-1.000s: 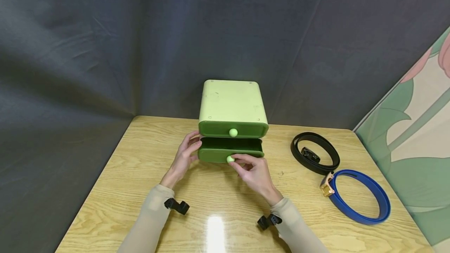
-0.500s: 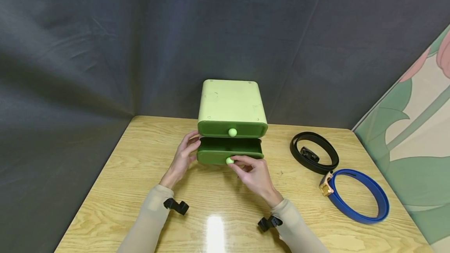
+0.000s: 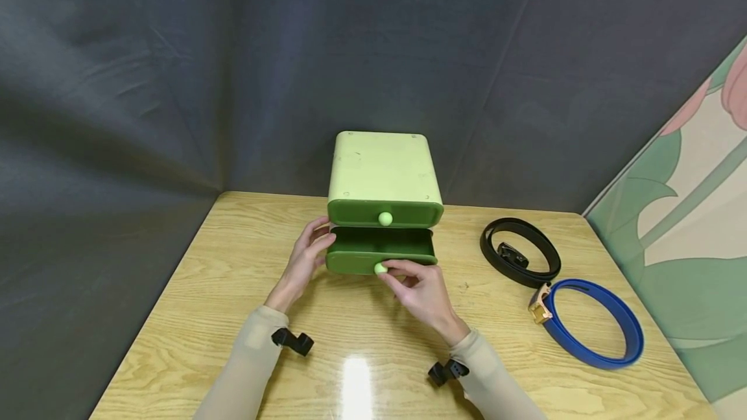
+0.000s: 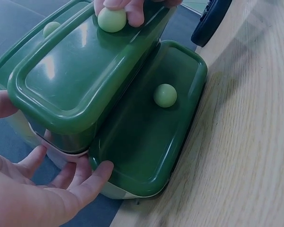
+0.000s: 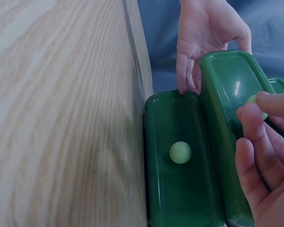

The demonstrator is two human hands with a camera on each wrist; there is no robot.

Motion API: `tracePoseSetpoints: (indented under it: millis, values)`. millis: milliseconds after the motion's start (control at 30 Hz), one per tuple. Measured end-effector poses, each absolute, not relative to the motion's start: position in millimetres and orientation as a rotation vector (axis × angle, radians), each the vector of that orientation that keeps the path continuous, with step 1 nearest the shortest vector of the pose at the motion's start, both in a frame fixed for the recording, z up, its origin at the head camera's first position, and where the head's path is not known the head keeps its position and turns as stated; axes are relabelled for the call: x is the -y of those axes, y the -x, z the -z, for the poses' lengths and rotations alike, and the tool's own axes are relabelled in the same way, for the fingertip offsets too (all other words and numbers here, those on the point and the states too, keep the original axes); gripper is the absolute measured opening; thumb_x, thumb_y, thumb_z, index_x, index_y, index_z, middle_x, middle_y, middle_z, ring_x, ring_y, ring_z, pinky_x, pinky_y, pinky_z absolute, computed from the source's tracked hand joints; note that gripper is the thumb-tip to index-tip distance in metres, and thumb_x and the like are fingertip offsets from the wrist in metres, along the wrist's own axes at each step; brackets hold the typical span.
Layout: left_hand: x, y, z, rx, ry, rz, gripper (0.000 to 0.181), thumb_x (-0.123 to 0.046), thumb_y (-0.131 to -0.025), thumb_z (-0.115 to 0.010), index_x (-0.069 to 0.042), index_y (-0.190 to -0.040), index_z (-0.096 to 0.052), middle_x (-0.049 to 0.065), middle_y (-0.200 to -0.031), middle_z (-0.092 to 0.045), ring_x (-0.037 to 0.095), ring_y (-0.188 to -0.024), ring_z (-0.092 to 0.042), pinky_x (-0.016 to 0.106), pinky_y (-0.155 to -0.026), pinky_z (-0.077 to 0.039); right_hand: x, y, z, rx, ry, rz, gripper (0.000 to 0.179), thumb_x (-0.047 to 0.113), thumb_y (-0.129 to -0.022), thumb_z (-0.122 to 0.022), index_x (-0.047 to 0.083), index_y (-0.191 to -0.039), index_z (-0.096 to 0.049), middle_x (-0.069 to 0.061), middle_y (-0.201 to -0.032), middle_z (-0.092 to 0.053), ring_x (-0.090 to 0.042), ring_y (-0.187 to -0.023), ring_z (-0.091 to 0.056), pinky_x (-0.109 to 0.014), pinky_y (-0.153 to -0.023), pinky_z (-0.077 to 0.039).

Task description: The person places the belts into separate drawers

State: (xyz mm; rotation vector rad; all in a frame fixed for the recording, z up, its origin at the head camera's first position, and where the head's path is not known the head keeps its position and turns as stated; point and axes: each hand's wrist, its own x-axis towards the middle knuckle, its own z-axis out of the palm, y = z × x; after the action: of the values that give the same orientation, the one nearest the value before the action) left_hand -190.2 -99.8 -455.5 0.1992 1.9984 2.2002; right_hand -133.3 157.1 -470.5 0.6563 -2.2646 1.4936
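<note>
The head view looks down from above; wrist views, close in from opposite sides, share the pulled-out drawer (image 4: 61, 78).

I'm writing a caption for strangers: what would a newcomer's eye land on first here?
Probably the pale green cabinet toward the back of the wooden table, its middle drawer out and the right hand pinching that drawer's knob. After that, the bright blue belt coiled at the right, its gold buckle near the black belt.

No text, label, brand, number or sign can be read here
</note>
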Motion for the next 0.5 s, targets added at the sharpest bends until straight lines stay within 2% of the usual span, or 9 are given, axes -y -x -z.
tracePoseSetpoints:
  millis: [333,500]
  values:
    - [100.3,189.6,455.3,-2.036,-0.200,-2.162,0.062,-0.027,-0.109,-0.054,-0.010,-0.164,-0.032,0.018,-0.166,-0.036,0.033,-0.152,-0.037,0.050,-0.112,-0.046,-156.8,129.1,469.0,2.271,-0.661,-1.470,0.017,0.006,-0.091,-0.084,0.007,-0.108,-0.084,-0.008,-0.086,-0.082,-0.025,-0.050,-0.069,-0.020,-0.051,-0.056]
    - [100.5,189.0,454.8,-2.047,-0.196,-2.152,0.061,-0.028,-0.109,-0.054,-0.011,-0.164,-0.033,0.018,-0.168,-0.035,0.034,-0.154,-0.036,0.051,-0.113,-0.045,-156.6,126.8,469.6,2.267,-0.670,-1.455,0.017,0.004,-0.091,-0.084,0.007,-0.108,-0.083,-0.009,-0.086,-0.082,-0.024,-0.049,-0.068,-0.019,-0.050,-0.056]
